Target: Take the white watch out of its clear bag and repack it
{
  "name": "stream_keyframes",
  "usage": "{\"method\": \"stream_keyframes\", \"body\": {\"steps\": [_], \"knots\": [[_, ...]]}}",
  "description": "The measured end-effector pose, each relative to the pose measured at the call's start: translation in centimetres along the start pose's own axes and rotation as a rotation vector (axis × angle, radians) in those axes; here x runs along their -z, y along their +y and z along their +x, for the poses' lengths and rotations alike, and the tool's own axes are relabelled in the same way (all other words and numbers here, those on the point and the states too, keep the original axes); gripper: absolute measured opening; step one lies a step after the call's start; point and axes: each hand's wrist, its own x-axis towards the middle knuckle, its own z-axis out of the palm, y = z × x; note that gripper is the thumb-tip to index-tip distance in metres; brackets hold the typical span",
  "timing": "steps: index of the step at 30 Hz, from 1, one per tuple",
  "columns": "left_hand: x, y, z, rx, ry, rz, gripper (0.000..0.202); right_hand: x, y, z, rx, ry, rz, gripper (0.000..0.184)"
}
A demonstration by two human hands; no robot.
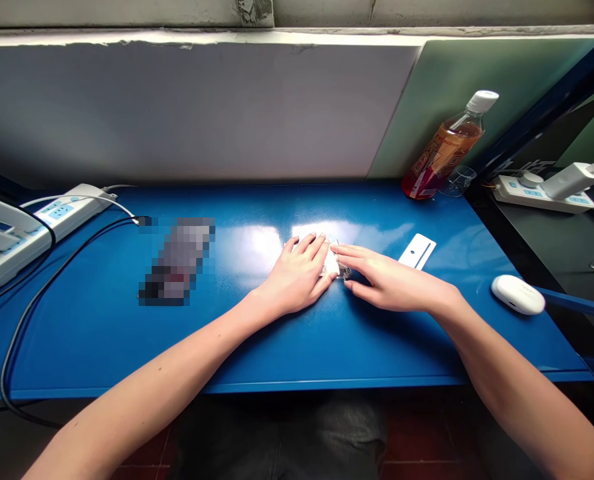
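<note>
On the blue desk (297,353) lies a small white item in crinkled clear plastic (331,262), mostly covered by my hands. My left hand (301,275) rests flat over its left part, fingers stretched out and pointing away from me. From the right, my right hand (381,277) reaches in with straight fingers, its fingertips touching the plastic's right side and the thumb held apart below. What exactly the plastic contains is hidden. Just beyond my right wrist is a flat white card-like piece (417,252) with a small hole and a dark slot.
A capped drink bottle (444,157) stands at the back right, near a clear round plastic piece (458,181). A white rounded case (518,295) lies at the right edge. Power strips (59,208) with cables sit at both sides. A blurred-out phone-like object (179,260) lies left.
</note>
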Motion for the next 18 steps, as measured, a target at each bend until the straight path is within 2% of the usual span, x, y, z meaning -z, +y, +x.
{"method": "stream_keyframes", "body": {"steps": [6,11,15,18], "knots": [[0.10,-0.03,-0.04,-0.002,-0.021,0.006,0.058,-0.87,-0.75,-0.35,-0.059,-0.094,-0.073,0.070],[0.03,-0.07,-0.13,0.001,-0.016,-0.006,0.056,-0.94,-0.43,-0.47,-0.082,-0.152,-0.048,0.074],[0.02,-0.04,-0.12,0.004,-0.018,-0.014,0.057,-0.89,-0.18,-0.30,-0.067,-0.098,-0.039,0.067],[0.09,-0.02,-0.08,0.007,-0.033,-0.018,0.057,-0.76,-0.46,0.11,-0.049,-0.035,-0.038,0.047]]}}
